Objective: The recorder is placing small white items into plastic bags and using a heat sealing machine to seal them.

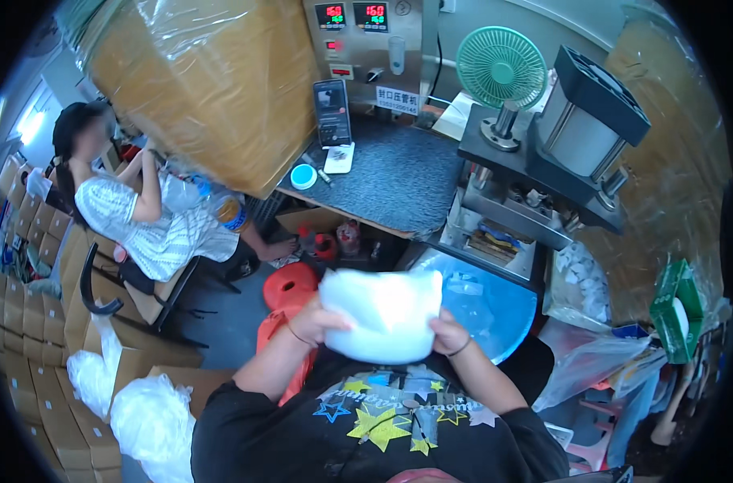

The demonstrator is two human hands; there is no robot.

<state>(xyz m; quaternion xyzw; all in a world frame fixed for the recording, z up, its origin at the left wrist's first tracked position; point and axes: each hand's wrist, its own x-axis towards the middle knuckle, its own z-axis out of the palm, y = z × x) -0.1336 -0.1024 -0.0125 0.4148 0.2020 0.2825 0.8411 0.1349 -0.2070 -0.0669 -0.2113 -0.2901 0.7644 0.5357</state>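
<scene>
Bundle (pixel 382 315) held in front of the chest, between the left hand (pixel 311 320) and the right hand (pixel 448 332), each clamped on its own side edge. Good handling here probably rests on matched pressure from both sides: enough to keep the load from sagging, not so much that the soft sides crumple. Keeping the two hands at like height should hold it steady. The bundle is white, rounded at its near edge and glossy, with a bright glare on its middle; whether it is a filled bag or a wrapped stack cannot be told.

Just beyond it on the right stands a blue tub (pixel 518 315); on the left, a red stool (pixel 290 278). Farther off lies a dark worktable (pixel 398 177) bearing a phone (pixel 332 117) on a stand and a small round container (pixel 303 176) with a blue top. A green fan (pixel 501 68) stands at the far right. At the far left a co-worker (pixel 109 201) sits, with brown cartons (pixel 48 390) nearer on that side.
</scene>
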